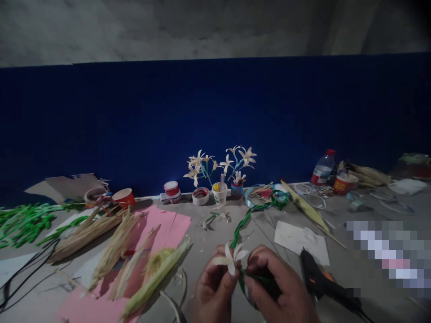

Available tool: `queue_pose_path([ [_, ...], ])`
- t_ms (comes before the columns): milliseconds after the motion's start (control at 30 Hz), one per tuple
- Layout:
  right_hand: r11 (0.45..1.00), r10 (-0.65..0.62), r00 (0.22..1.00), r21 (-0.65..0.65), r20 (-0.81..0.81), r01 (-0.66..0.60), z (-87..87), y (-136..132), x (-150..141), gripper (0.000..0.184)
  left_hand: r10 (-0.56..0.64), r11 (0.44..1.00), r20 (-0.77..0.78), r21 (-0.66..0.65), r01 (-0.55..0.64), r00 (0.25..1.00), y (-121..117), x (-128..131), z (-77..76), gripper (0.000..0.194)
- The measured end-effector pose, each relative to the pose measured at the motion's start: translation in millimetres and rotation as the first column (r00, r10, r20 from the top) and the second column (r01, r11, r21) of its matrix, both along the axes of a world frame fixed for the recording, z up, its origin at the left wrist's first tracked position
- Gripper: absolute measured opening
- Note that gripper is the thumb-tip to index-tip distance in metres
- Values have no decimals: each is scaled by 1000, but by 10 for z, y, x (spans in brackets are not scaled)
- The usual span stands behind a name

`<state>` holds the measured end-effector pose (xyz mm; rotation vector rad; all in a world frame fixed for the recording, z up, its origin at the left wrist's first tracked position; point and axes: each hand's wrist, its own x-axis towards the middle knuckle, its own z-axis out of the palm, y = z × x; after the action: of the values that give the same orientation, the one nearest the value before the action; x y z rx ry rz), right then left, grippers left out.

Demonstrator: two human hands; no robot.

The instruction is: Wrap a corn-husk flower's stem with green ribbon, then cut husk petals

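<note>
We pinch a white flower (230, 260) in our left hand (213, 282) at six o'clock, our right hand (281, 287) closed on green ribbon (265, 281) just beside it, glue gun (323, 281) at four o'clock

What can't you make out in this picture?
All in the head view:
Flower: base hidden by the left hand.
Green ribbon: partly hidden by the right hand.
Glue gun: cord cut off by bottom edge.
Bottle: any writing too small to read.
Right side: blocky patch covers whatever lies there.

Glue gun (323, 280) blocks right of the hands (217, 285); bare tabletop (206, 242) opens ahead-left
</note>
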<state>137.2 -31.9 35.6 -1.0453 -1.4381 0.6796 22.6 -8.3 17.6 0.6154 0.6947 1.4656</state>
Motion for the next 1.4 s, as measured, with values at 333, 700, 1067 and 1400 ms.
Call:
queue_pose_path([
  [333, 980, 92, 973, -190, 211, -52, 180, 2, 164, 4, -21, 1000, -27, 16, 21, 999, 7, -8, -87, 27],
  [700, 979, 107, 985, -185, 132, -82, 83, 48, 223, 3, -126, 992, -1, -22, 126, 992, -15, -36, 15, 26],
  [1067, 970, 168, 941, -222, 293, -104, 220, 25, 279, 23, -48, 973, -146, 219, 80, 988, -12, -45, 20, 15],
  [1400, 905, 248, 945, -398, 213, -147, 212, 63, 320, 37, -51, 970, -184, 223, 92, 982, -19, -52, 32, 16],
])
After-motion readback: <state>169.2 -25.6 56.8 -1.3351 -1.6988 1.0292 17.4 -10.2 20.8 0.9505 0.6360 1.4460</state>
